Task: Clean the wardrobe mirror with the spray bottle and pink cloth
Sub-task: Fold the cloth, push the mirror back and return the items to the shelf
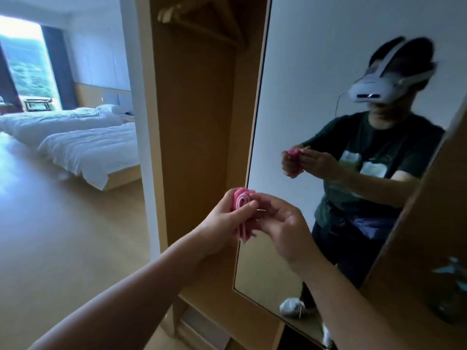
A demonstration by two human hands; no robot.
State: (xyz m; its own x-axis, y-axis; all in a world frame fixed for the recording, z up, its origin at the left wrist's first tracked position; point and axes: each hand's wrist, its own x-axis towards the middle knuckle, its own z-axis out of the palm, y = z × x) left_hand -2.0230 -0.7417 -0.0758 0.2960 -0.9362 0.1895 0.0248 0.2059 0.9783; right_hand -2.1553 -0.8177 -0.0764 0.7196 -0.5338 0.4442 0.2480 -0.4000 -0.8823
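The pink cloth [242, 201] is folded into a bundle and sits between both of my hands, just in front of the mirror's left edge. My left hand [222, 223] wraps around the bundle from the left. My right hand [280, 226] pinches its right side with the fingertips. The tall wardrobe mirror [316, 59] fills the right half of the view and reflects me holding the cloth. A blurred teal spray bottle [452, 286] stands at the far right on the wooden surface.
The open wardrobe compartment [199, 122] with wooden hangers [192, 13] lies left of the mirror. Further left, the room holds white beds [83, 145], a wooden floor [63, 236] and a bright window [25, 64].
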